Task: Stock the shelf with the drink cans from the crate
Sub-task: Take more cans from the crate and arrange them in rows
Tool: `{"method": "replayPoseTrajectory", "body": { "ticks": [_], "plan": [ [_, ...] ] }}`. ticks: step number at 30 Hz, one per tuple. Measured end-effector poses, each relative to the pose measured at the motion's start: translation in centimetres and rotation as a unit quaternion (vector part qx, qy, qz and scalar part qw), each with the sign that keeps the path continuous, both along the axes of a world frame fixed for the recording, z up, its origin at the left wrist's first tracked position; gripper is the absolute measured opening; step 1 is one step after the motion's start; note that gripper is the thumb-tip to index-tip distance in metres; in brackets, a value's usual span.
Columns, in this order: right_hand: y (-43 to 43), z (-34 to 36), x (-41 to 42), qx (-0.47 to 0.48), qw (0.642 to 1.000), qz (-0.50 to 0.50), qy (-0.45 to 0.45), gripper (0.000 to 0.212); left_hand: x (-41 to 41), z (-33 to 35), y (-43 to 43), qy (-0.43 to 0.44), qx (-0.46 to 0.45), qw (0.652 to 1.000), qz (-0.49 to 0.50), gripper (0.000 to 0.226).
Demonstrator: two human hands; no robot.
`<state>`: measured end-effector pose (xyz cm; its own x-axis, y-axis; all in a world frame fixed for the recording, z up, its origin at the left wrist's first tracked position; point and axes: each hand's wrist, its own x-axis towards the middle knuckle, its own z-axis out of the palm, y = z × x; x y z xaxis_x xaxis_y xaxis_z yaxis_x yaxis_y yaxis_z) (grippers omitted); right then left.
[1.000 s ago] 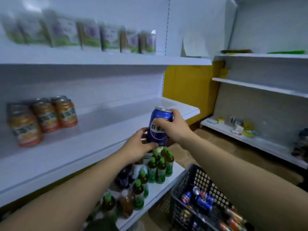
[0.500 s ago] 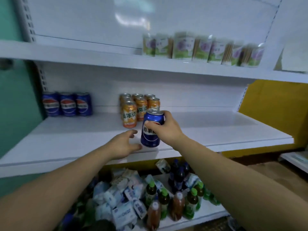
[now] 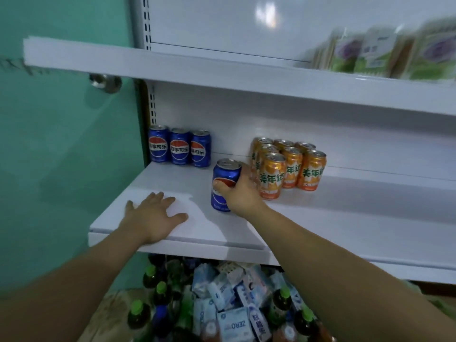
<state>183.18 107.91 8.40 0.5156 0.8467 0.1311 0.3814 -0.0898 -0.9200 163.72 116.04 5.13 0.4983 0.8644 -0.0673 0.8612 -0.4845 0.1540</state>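
Observation:
My right hand (image 3: pixel 243 193) grips a blue cola can (image 3: pixel 224 180) that stands upright on the white middle shelf (image 3: pixel 345 218), just left of a block of several orange soda cans (image 3: pixel 287 166). Three more blue cola cans (image 3: pixel 179 149) stand in a row at the shelf's back left corner. My left hand (image 3: pixel 154 214) lies flat, fingers spread, near the shelf's front left edge and holds nothing. The crate is out of view.
A green wall (image 3: pixel 61 144) borders the shelf on the left. The upper shelf (image 3: pixel 222 72) carries blurred green and white packets (image 3: pixel 385 53) at the right. Below, the bottom shelf holds green-capped bottles (image 3: pixel 281 304) and blue-white packs (image 3: pixel 232 319).
The view has swung left from the crate side to the shelf's left end. My right hand carried the blue can in over the shelf beside the orange cans. My left hand let go and settled flat on the shelf.

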Motion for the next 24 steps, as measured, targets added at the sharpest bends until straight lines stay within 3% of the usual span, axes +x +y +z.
{"method": "replayPoseTrajectory", "body": {
  "ticks": [7, 12, 17, 24],
  "plan": [
    [7.6, -0.5, 1.7, 0.006, 0.999, -0.035, 0.015, 0.076, -0.1, -0.3, 0.3, -0.036, 0.006, 0.999, 0.007, 0.075],
    [9.2, -1.9, 2.4, 0.000, 0.996, -0.068, -0.058, 0.096, -0.3, -0.3, 0.2, -0.039, 0.005, 0.999, 0.006, 0.074],
    [9.9, -3.3, 2.9, 0.000, 0.991, -0.077, -0.108, 0.093, -0.3, -0.6, 0.3, -0.049, 0.002, 0.999, 0.009, 0.075],
    [13.6, -2.9, 5.1, -0.018, 0.994, -0.066, -0.089, 0.089, -0.3, -0.5, 0.4, -0.040, -0.005, 0.999, 0.013, 0.075]
  ]
}}
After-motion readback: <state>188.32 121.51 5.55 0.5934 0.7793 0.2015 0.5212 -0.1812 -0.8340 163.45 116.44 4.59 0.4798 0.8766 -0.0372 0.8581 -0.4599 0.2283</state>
